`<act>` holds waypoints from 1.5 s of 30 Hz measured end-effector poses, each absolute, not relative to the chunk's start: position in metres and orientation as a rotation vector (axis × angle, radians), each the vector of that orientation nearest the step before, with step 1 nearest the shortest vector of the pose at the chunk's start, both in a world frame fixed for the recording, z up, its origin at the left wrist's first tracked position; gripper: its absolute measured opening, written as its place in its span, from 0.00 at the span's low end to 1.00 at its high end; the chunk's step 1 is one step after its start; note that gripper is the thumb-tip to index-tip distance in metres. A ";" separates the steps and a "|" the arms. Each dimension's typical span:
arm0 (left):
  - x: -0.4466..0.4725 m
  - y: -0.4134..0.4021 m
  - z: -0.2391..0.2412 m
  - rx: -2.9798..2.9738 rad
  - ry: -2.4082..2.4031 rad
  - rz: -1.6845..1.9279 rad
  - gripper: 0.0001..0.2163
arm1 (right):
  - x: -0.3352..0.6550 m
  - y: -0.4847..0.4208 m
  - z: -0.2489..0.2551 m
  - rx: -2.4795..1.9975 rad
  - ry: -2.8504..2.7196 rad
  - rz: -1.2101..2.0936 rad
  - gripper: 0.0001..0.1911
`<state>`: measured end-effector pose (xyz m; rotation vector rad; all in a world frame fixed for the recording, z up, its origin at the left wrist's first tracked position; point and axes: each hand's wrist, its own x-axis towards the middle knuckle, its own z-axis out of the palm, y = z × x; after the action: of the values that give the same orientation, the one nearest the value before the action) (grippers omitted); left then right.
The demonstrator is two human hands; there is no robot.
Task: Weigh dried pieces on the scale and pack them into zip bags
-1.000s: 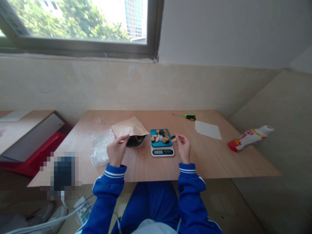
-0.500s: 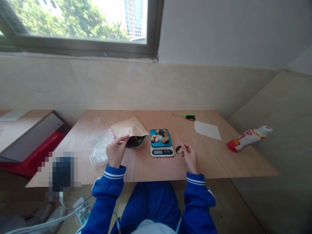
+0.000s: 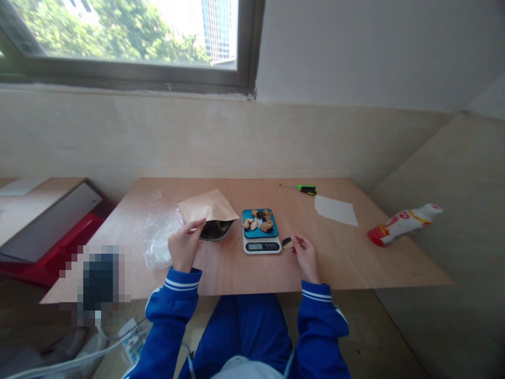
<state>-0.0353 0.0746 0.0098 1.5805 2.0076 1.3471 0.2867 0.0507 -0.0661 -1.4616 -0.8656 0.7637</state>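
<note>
My left hand pinches the edge of a brown paper pouch, whose dark mouth gapes toward me. Between the fingertips of my right hand is a dried mushroom piece, dark on one side and tan on the other. It is just right of a white digital kitchen scale with a blue top plate. Several dried mushroom pieces, tan with some dark patches, lie on that plate. The number on the scale's display is too small to read. What is deep inside the pouch is hidden.
A crumpled clear plastic bag lies left of the pouch. Behind the scale are a green-and-black screwdriver and a white paper sheet. A red-and-white bottle lies tilted at the right. A blurred dark object is at the table's left front.
My right hand has moved slightly left with the mushroom piece, turning it a little. My left hand and the pouch have shifted slightly left.
</note>
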 end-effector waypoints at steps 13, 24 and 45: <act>-0.035 0.074 0.016 1.592 2.048 1.363 0.10 | 0.106 0.074 -0.001 -1.011 -1.787 0.548 0.09; -0.038 0.080 0.002 1.555 2.043 1.322 0.10 | 0.085 0.073 -0.030 -1.242 -1.980 0.405 0.17; -0.093 0.094 -0.061 1.719 2.501 0.919 0.23 | 0.144 0.012 -0.019 -1.190 -1.956 1.014 0.12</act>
<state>-0.0932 0.0944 -0.0609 1.7192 2.5006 0.9192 0.1442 0.0121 -0.0194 -1.1901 -1.9561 1.0137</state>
